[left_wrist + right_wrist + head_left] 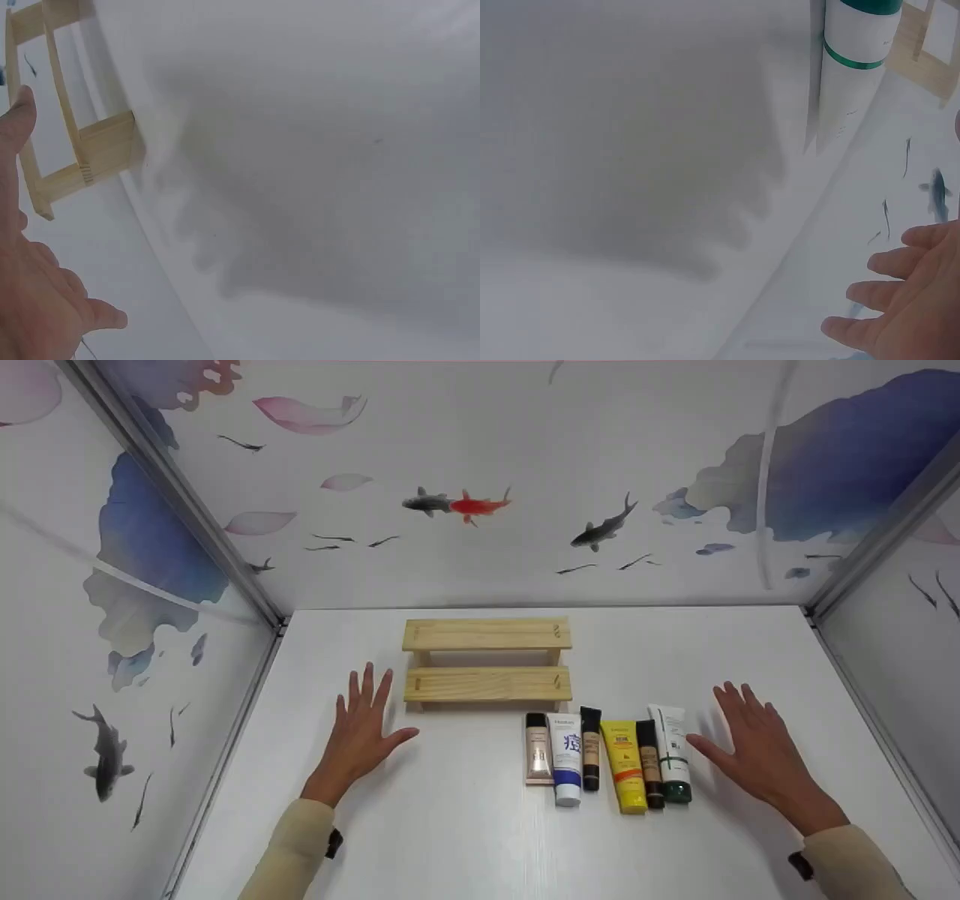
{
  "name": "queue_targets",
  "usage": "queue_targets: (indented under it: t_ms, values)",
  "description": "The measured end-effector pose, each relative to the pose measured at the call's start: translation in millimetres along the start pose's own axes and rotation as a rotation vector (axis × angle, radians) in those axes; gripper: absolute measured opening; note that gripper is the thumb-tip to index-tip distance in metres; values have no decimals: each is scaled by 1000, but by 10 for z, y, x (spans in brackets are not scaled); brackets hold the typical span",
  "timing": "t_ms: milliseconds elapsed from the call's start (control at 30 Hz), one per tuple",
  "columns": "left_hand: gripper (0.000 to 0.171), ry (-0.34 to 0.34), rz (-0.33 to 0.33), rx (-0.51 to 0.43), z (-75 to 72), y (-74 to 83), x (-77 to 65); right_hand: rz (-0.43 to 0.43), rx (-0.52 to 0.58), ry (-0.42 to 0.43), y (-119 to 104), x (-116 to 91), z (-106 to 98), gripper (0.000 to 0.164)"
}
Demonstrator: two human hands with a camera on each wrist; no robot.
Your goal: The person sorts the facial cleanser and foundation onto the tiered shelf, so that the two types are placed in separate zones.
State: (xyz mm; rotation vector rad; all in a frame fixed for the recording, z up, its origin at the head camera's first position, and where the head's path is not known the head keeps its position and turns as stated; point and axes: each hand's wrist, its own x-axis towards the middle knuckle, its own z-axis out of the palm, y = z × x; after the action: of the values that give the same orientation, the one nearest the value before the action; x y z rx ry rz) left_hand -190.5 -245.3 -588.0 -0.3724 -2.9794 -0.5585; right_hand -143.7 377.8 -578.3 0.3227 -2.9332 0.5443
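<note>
My left hand (361, 729) is spread with straight fingers over the table, left of a two-step wooden rack (487, 684), and holds nothing. On the other side, my right hand (761, 746) is also spread and bare, its thumb pointing toward a white tube with a dark green cap (671, 754). Left of that tube lie a slim dark-capped brown tube (650, 765), a yellow tube (624, 765), another slim brown tube (591, 750), a white tube with a blue band (566, 757) and a beige tube with a black cap (538, 748). The right wrist view shows the green-capped tube (855, 67) beyond the fingers.
The white table (450, 840) is enclosed by a back panel (525, 562) and side panels painted with fish, petals and blue leaves. Metal rails (172, 487) run along the corners. The rack stands near the table's back edge, with the tubes in front of its right end.
</note>
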Motion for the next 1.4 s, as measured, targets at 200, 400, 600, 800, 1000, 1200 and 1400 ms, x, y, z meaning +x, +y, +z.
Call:
queue_targets:
  t_ms: [200, 400, 600, 800, 1000, 1200, 1400]
  values:
    - [111, -9, -58, -97, 98, 2, -2, 60, 53, 11, -22, 56, 91, 91]
    - [113, -23, -112, -195, 210, -3, 14, 85, 56, 8, -48, 49, 164, 86]
    - [109, -5, -209, -373, 314, 45, 115, 122, 58, -33, -50, 26, 210, 85]
    - [106, 41, -289, -563, 421, 107, 202, 191, 116, -106, -61, 15, 278, 94]
    - [105, 97, -301, -643, 555, 102, 274, 251, 184, -137, -83, 4, 382, 95]
    - [105, 114, -275, -685, 658, 96, 278, 308, 248, -139, -128, -23, 477, 98]
    - [104, 132, -258, -737, 736, 111, 313, 365, 272, -163, -174, -32, 500, 100]
